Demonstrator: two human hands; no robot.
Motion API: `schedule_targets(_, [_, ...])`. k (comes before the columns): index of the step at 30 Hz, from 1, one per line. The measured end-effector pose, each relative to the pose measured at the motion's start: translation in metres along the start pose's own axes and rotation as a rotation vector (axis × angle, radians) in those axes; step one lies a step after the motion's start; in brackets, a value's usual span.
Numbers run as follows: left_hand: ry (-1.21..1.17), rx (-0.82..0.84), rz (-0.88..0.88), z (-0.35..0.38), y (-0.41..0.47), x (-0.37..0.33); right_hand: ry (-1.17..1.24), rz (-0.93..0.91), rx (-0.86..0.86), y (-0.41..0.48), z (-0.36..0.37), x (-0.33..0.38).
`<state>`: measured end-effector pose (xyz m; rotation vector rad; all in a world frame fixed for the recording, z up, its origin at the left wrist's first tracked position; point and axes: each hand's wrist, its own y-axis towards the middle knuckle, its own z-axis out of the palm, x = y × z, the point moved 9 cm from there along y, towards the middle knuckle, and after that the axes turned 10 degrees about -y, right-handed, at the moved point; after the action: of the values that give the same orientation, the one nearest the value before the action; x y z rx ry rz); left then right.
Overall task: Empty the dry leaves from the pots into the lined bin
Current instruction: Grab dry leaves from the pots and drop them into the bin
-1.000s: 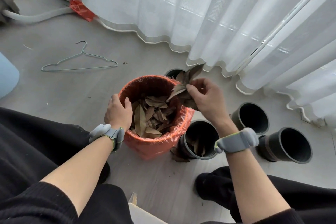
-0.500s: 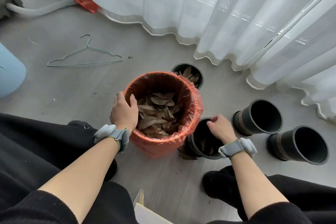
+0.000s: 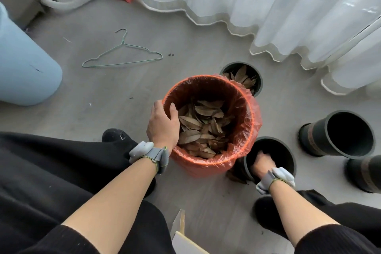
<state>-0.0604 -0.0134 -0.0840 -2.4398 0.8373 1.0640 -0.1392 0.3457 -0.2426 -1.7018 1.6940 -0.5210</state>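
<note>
On floor: lined bin [image 3: 203, 168] part-filled, left grip [image 3: 162, 123] clasping its rim; right grip [image 3: 262, 164] in near pot [image 3: 288, 150], closure unseen; far pot [image 3: 260, 86] leaf-full, side pot [image 3: 315, 140] empty.

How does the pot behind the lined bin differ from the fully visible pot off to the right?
The back pot, behind the lined bin, holds dry leaves; the right-hand pot looks empty and dark inside. The back pot is partly hidden by the bin's orange liner, only its mouth showing; the right-hand pot stands apart from the bin, outer wall and brownish band in view. Both are dark, round and open-topped.
</note>
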Motion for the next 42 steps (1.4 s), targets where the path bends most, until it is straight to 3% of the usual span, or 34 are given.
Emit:
schedule_targets(7, [0.031,-0.002,-0.009,0.003,0.005,0.001,0.120,-0.009,-0.144,-0.015,-0.028,-0.006])
schedule_targets(14, [0.033,0.012,-0.009,0.004,0.005,0.004,0.457,-0.075,-0.195,-0.037,-0.048,-0.024])
schedule_targets(21, [0.023,0.013,0.003,0.003,0.006,0.004,0.776,-0.147,0.073,-0.057,-0.067,-0.035])
schedule_targets(32, [0.032,0.025,0.012,0.004,0.006,0.003,0.905,-0.162,0.073,-0.083,-0.091,-0.059])
schedule_targets(37, [0.023,0.036,0.001,0.008,0.002,0.003,1.114,-0.282,0.005,-0.111,-0.152,-0.064])
schedule_targets(42, [0.019,0.029,0.000,0.006,0.003,0.001,1.009,-0.521,-0.169,-0.159,-0.222,-0.027])
